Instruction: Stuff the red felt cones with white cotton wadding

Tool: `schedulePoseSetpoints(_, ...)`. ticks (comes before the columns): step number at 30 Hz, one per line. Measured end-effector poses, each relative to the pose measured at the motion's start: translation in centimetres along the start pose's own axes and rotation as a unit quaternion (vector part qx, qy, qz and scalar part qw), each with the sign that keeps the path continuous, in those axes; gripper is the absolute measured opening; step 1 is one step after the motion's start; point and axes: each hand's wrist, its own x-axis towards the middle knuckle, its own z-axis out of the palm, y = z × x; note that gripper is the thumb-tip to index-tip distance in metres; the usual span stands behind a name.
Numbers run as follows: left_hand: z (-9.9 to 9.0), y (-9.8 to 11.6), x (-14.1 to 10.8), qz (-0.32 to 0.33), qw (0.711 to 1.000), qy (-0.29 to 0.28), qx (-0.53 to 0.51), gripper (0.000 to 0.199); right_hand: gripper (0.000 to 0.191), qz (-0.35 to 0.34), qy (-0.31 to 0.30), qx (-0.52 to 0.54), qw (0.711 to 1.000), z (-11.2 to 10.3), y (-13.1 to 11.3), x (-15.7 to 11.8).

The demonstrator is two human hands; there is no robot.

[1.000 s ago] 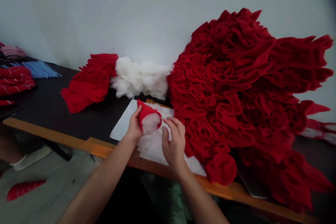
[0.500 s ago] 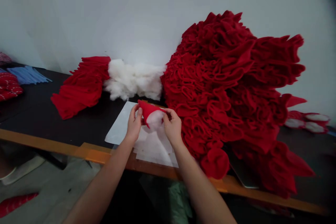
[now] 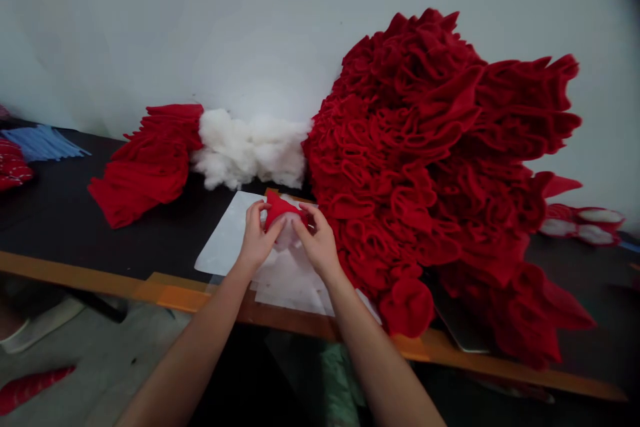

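The person's left grip [image 3: 257, 238] and right grip [image 3: 319, 241] both hold one small red cone [image 3: 281, 205] made of soft cloth. The cone sits between them, up at the fingertips. It lies at one to two o'clock from the left grip and at ten o'clock from the right grip. Each grip is narrow, with bent fingers on the cloth and the thumb by the open end. The tip of the cone points to about eleven o'clock. White fluff [image 3: 287, 235] shows at the open end, toward six o'clock. It is dim there, so the thumbs may be in the fluff or just on the rim.

Under the cone, white sheets [image 3: 220, 240] lie on the black desk [image 3: 60, 213]. From the cone, a pile of white stuffing [image 3: 253, 150] is at eleven o'clock, a stack of red cloth [image 3: 147, 170] is near ten o'clock, and a big red heap [image 3: 400, 167] is near three o'clock, just beside the right grip.
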Motion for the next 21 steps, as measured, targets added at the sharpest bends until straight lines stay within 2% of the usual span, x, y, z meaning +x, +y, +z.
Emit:
schedulePoseSetpoints(2, 0.0, 0.0, -0.4, 0.096, 0.991, 0.01, 0.095, 0.037, 0.032, 0.003, 0.011, -0.031, 0.999, 0.2, 0.2, 0.0)
schedulePoseSetpoints(4, 0.0, -0.1, -1.0, 0.143, 0.978, 0.013, 0.153, 0.039, 0.023, 0.004, 0.025, -0.053, 0.998, 0.4, 0.3, -0.1)
schedulePoseSetpoints(7, 0.2, -0.2, -2.1, 0.145, 0.968, 0.046, 0.198, 0.046, 0.021, -0.021, 0.058, -0.088, 0.994, 0.6, 0.3, -0.6)
schedulePoseSetpoints(12, 0.9, -0.4, -3.6, 0.151, 0.938, 0.164, 0.264, 0.046, 0.023, -0.082, 0.082, -0.099, 0.988, 1.0, -0.8, -1.9)
schedulePoseSetpoints(14, 0.9, -0.4, -3.8, 0.15, 0.936, 0.168, 0.272, 0.038, 0.024, -0.1, 0.079, -0.109, 0.986, 1.0, -1.1, -2.1)
schedulePoseSetpoints(17, 0.6, -0.3, -3.8, 0.151, 0.941, 0.143, 0.266, 0.024, 0.023, -0.11, 0.091, -0.125, 0.982, 0.9, -1.3, -2.1)
schedulePoseSetpoints(21, 0.2, -0.2, -3.4, 0.137, 0.949, 0.157, 0.236, 0.021, 0.022, -0.071, 0.081, -0.067, 0.992, 0.7, -0.8, -2.5)
